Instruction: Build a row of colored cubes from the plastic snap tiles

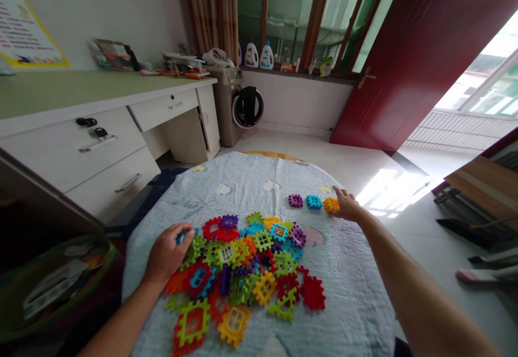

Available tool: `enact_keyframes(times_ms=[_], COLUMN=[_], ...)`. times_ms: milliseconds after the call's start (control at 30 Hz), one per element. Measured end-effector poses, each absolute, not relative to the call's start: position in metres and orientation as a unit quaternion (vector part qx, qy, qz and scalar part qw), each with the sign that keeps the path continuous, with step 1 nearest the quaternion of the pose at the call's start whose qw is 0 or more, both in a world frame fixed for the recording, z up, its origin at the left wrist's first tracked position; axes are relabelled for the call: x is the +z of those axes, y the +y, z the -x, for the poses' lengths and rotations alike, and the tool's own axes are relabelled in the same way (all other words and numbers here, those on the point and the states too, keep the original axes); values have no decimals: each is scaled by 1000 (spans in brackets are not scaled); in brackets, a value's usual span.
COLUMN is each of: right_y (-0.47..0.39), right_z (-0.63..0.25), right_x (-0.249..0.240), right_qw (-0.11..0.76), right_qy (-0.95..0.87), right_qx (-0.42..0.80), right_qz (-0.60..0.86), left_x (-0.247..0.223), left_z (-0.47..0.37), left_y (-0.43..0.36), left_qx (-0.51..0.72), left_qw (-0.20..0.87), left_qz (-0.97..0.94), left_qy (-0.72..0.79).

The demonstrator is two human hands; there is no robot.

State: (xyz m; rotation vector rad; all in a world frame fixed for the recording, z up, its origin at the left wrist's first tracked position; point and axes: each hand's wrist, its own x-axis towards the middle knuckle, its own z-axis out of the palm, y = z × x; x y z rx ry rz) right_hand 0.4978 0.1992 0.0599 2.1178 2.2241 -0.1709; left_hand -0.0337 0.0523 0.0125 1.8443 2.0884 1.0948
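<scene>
A heap of colourful plastic interlocking pieces (243, 260) lies on the cloth-covered round table (348, 292). At the heap's left edge, my left hand (170, 246) has its fingers curled around a blue piece (182, 236). Farther back on the right stand a purple piece (295, 200), a blue block (314, 202) and a yellow block (331, 205) in a row. My right hand (345, 204) is at the yellow block's right side, its fingers touching it; the fingertips are partly hidden, and whether they grip it is unclear.
Beyond the table are a desk with drawers (109, 146), a washing machine (229, 109) with its door ajar and a red door (384, 66). A green basket (60, 281) stands at the lower left. Detergent bottles (266, 56) stand on the windowsill.
</scene>
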Motion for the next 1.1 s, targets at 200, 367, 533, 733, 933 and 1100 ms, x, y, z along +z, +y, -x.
enact_keyframes(times_ms=[200,367,533,733,933,1100], right_y=[114,54,44,51,57,58], right_z=[-450,-412,-400,-394,-397,-398], right_x=[47,18,-1,-9,-10,-13], right_qw=[-165,-226,-292,-300,-329,-320], right_qy=[773,777,738,722,708,711], right_qx=[-71,-145,-135,-118,-137,-127], right_qz=[-609,-569,-593,-612,-610,-613], left_x=[13,15,15,17,19,36], left_z=[32,31,32,29,30,21], left_y=[51,50,50,49,52,72], left_qx=[376,388,397,403,372,269], left_qw=[87,109,119,115,127,118], left_qz=[-612,-608,-610,-617,-629,-689], left_qy=[690,684,675,666,671,662])
